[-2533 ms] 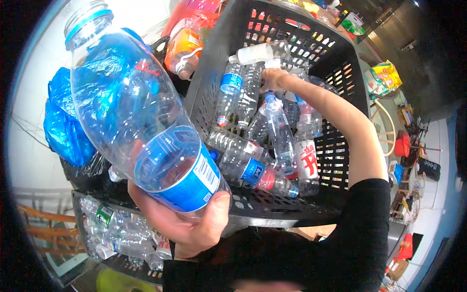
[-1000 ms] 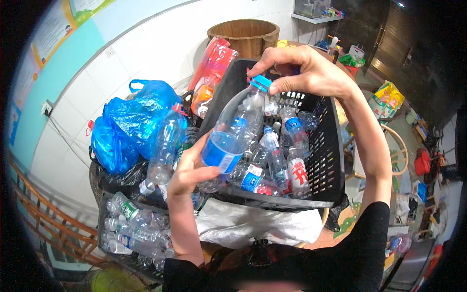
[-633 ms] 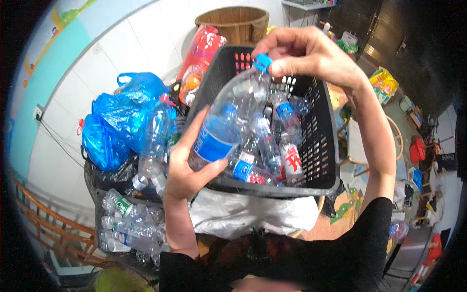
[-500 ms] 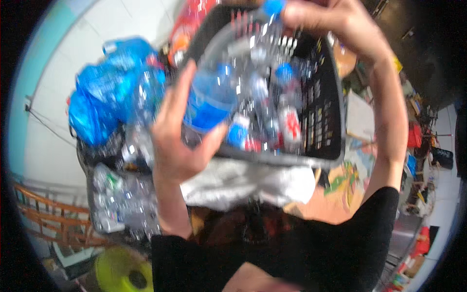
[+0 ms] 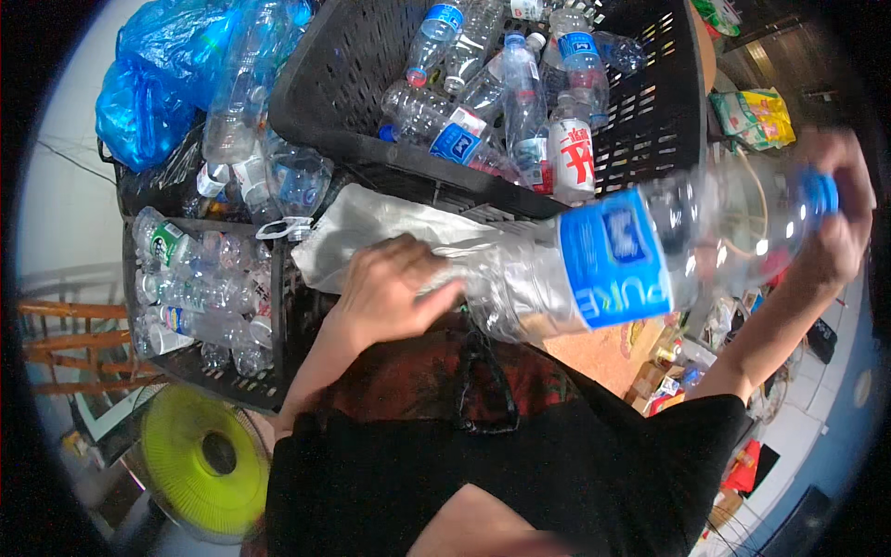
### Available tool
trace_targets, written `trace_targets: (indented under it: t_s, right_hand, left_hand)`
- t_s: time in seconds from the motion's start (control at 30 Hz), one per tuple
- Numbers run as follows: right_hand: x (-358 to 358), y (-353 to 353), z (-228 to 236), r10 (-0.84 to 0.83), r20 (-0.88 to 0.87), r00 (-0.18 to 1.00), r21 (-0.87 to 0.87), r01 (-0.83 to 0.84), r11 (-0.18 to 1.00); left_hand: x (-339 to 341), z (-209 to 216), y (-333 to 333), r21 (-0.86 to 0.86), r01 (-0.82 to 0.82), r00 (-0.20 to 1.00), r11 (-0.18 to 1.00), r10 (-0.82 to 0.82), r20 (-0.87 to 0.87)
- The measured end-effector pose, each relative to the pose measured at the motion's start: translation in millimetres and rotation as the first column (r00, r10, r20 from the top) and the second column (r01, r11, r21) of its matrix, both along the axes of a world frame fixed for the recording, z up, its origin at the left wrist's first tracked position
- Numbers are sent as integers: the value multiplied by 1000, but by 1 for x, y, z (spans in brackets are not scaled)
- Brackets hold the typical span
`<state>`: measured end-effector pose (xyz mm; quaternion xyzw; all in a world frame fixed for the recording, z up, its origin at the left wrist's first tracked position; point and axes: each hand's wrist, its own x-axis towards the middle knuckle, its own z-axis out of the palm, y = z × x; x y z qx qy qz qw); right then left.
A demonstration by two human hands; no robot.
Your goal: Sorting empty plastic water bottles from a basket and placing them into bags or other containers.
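Observation:
A large clear plastic bottle (image 5: pixel 691 227) with a blue label and blue cap lies nearly level across the front of me. My right hand (image 5: pixel 840 204) is closed around its cap end, at the far right. Beside the bottle's base is my left hand (image 5: pixel 394 283), its thumb spread from the fingers and nothing held in it; whether the thumb touches the base I cannot tell. Beyond them stands a black slatted crate (image 5: pixel 325 102) holding several empty bottles, among them a white one with red print (image 5: pixel 572 153). A white sack (image 5: pixel 348 232) lies between the crate and me.
To the left, a smaller black crate (image 5: pixel 283 325) holds several clear bottles. Behind it are blue plastic bags (image 5: pixel 153 102) and loose large bottles (image 5: pixel 237 116). A green fan (image 5: pixel 209 459) stands at lower left, near a wooden rack (image 5: pixel 74 339). Clutter covers the right side.
The large bottle has come out from above the crate toward me and swung level to the right, held in my right hand. My left hand has drawn back nearer my body.

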<state>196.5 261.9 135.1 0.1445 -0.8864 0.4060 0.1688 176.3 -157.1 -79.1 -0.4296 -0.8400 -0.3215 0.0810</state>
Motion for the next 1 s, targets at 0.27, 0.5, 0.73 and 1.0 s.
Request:
trace_targets:
  t_s: [0.27,0.5,0.73,1.0]
  right_hand:
    - [53,-141,-24,341,4,940,638,-265,723]
    - [51,-167,-162,391,256,884,482,-467,741]
    - [58,-180,-302,419,459,783,316,-585,747]
    - [96,-196,-422,238,583,777,481,-567,669]
  left_hand:
    - [23,-137,-19,-495,363,926,789,-248,284]
    - [21,-37,15,-309,491,743,814,-206,637]
    - [24,-19,3,-154,370,754,916,-199,625]
    - [9,-6,-4,-110,439,686,892,-253,682]
